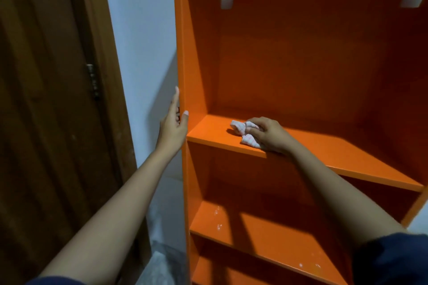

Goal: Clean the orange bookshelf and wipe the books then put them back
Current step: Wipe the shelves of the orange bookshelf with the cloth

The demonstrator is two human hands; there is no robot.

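I see the orange bookshelf standing right in front of me, next to a white wall. A brown wooden door is further left.

My right hand is on a shelf board. Its fingers are curled around a small cloth, white with thin pink lines. The cloth is bunched up and lies on the board, near the left end and close to the front edge. Part of it pokes out past my fingers.

My left hand is on the left side wall of the bookshelf. The fingers are straight and lie flat on the outside. The thumb rests on the front edge. It is not curled around anything.

The lower board has a few little white spots on it. A dark blue sleeve covers my right upper arm.
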